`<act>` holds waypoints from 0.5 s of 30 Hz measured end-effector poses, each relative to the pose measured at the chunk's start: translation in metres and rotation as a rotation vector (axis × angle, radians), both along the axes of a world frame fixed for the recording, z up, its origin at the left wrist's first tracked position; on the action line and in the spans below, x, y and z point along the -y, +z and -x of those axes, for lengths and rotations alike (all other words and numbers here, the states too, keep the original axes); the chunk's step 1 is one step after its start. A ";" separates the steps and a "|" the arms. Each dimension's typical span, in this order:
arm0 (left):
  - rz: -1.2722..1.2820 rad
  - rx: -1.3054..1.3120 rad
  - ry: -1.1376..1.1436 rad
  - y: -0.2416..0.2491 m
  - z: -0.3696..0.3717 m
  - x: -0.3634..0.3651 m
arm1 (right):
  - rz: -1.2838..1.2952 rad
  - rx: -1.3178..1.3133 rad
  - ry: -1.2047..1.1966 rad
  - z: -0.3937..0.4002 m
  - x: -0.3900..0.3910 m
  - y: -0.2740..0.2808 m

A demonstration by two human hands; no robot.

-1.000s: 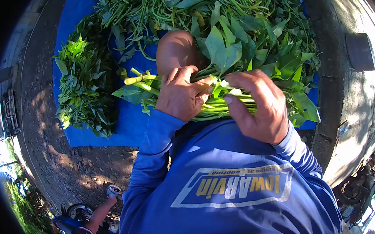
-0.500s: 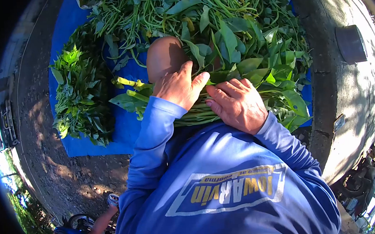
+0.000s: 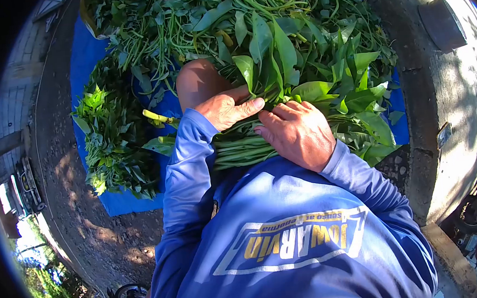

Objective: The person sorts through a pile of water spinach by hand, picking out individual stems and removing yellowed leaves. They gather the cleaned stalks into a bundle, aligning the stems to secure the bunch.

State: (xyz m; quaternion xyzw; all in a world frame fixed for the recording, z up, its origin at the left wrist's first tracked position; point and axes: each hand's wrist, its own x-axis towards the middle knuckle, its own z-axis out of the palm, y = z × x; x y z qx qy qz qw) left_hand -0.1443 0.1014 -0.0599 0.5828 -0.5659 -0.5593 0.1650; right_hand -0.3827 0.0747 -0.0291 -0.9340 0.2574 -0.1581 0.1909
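Observation:
A bundle of long-stemmed leafy greens [image 3: 244, 151] lies across my lap, stems toward the left and broad leaves toward the right. My left hand [image 3: 228, 109] grips its upper side, thumb stretched along the stems and fingers tucked behind the leaves. My right hand [image 3: 300, 133] is closed over the same bundle just to the right, fingertips curled onto the stems near the left thumb. What lies under both palms is hidden. Just left of the left hand, a thick yellow-green stalk [image 3: 157, 117] pokes out beside my bare knee [image 3: 198, 82].
A large heap of loose greens [image 3: 183, 19] covers the far side of a blue tarp [image 3: 125, 201]. Stacked leafy bunches [image 3: 111, 131] sit at the left. A concrete ledge [image 3: 447, 99] with a dark round object [image 3: 443, 25] runs along the right.
My left hand's fingers have slid behind the leaves and its thumb now lies level. Several broad leaves stand more upright. The view has shifted slightly, and a bystander's leg at lower left is mostly out of sight.

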 end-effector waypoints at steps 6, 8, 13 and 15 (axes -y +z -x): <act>0.019 0.053 -0.057 0.024 0.019 -0.019 | -0.059 0.031 -0.025 0.000 0.000 -0.013; 0.030 -0.007 -0.141 0.008 0.016 -0.020 | -0.079 0.046 -0.028 -0.002 0.002 -0.012; -0.379 0.328 -0.515 0.028 0.012 0.034 | -0.171 0.057 -0.094 -0.010 0.007 -0.011; -0.233 -0.107 -0.436 -0.013 0.000 0.037 | -0.197 0.069 -0.104 -0.012 0.017 -0.020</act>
